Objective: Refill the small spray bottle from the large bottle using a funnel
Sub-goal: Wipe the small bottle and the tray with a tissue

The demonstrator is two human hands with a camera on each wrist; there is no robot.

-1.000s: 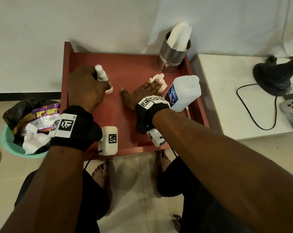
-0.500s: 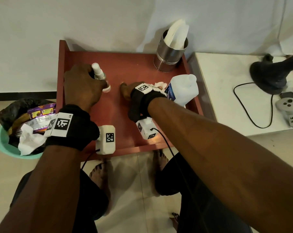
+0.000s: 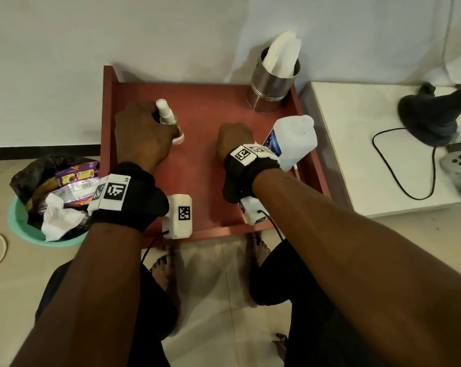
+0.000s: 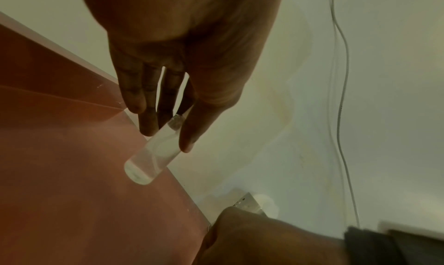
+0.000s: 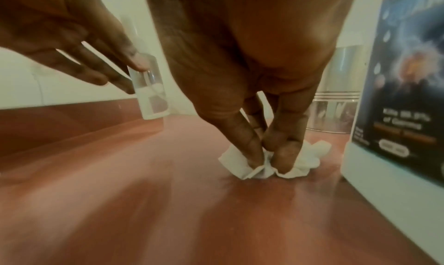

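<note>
My left hand (image 3: pixel 144 136) grips the small clear spray bottle (image 3: pixel 166 115) with its white spray top on, tilted over the left part of the red tray (image 3: pixel 197 181). The left wrist view shows thumb and fingers round the spray bottle (image 4: pixel 149 161). My right hand (image 5: pixel 264 161) pinches a crumpled white tissue (image 5: pixel 310 159) against the tray floor, its fingertips pressed into the paper. In the head view the right hand (image 3: pixel 234 139) hides the tissue. The large white bottle (image 3: pixel 293 141) with a blue label (image 5: pixel 396 98) stands just right of that hand.
A steel cup (image 3: pixel 271 91) holding white napkins stands at the tray's back right corner. A green bin (image 3: pixel 20 226) of rubbish sits on the floor at left. At right, a low white table (image 3: pixel 356 154) carries a black cable, a dark stand and a controller.
My right hand went from lying flat with fingers at the tissue to covering it and pinching it, and has drawn back toward the tray's middle. The left hand keeps the spray bottle.
</note>
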